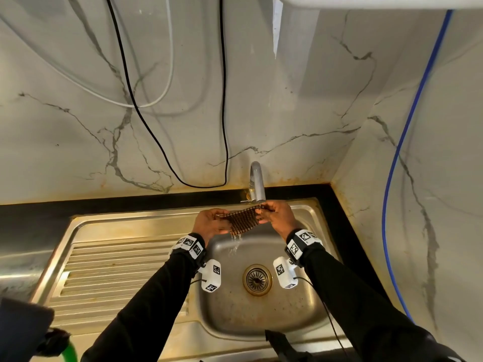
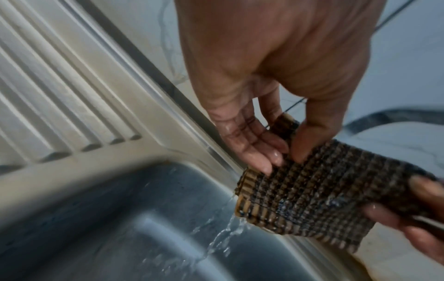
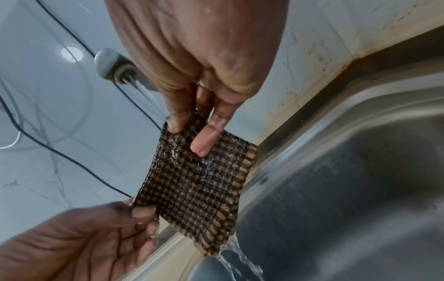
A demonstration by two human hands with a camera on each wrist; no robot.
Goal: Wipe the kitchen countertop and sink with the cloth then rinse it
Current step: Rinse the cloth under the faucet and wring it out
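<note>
A small brown-and-black woven cloth (image 1: 241,220) is stretched between both hands under the steel faucet (image 1: 256,182), above the sink bowl (image 1: 230,307). My left hand (image 1: 213,222) pinches its left edge between thumb and fingers (image 2: 269,157). My right hand (image 1: 274,214) pinches the right edge, thumb (image 3: 207,140) on top of the cloth (image 3: 194,186). Water pours off the lower edge of the cloth (image 2: 307,199) into the bowl. The faucet spout (image 3: 113,66) runs just above the cloth.
A ribbed drainboard (image 1: 109,273) lies left of the bowl, and the drain (image 1: 257,279) sits mid-bowl. Black countertop (image 1: 31,218) borders the sink. Black cables (image 1: 130,100), a white cable and a blue hose (image 1: 407,131) hang on the marble walls.
</note>
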